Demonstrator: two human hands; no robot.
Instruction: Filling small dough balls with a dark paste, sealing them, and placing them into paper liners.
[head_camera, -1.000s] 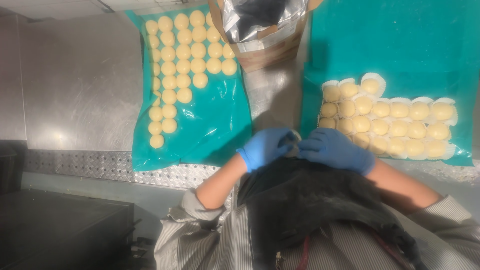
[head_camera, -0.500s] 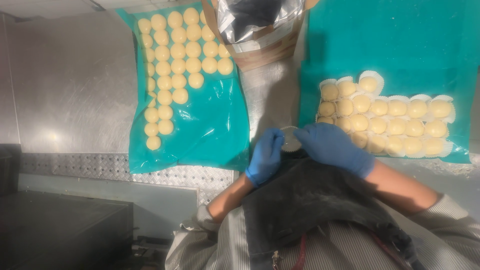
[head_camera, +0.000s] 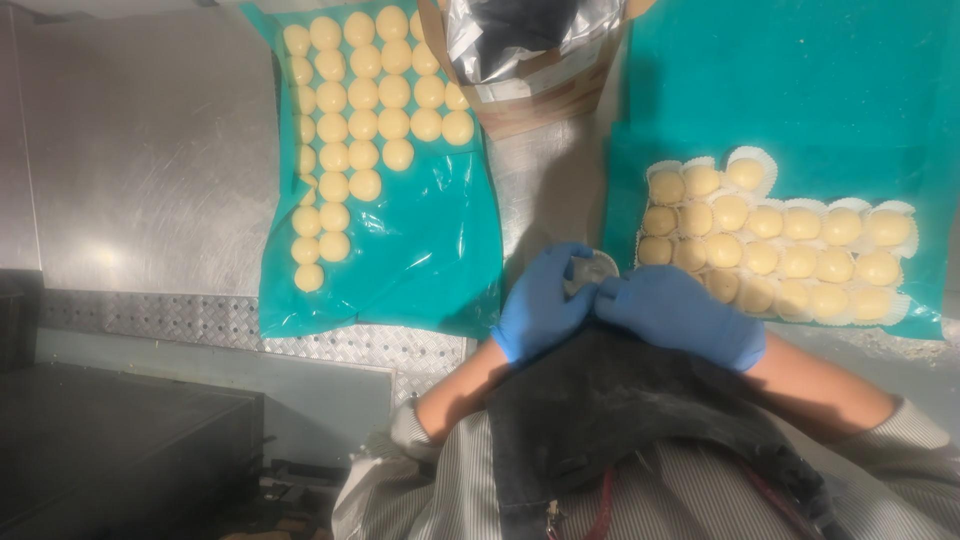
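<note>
Close to my chest, my left hand (head_camera: 540, 305) and right hand (head_camera: 680, 315), both blue-gloved, pinch one paper cup (head_camera: 592, 270) between curled fingers, as half a second ago. Just right, filled cups (head_camera: 775, 245) crowd the right sheet (head_camera: 800, 90). Left, bare dough balls (head_camera: 360, 110) line the left sheet (head_camera: 420, 250). Farthest, a foil-lined box (head_camera: 530, 70) shows only foil.

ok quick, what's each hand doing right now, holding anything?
Left hand: closed on a small white paper cup.
Right hand: fingers pinching the same paper cup from the other side.
</note>
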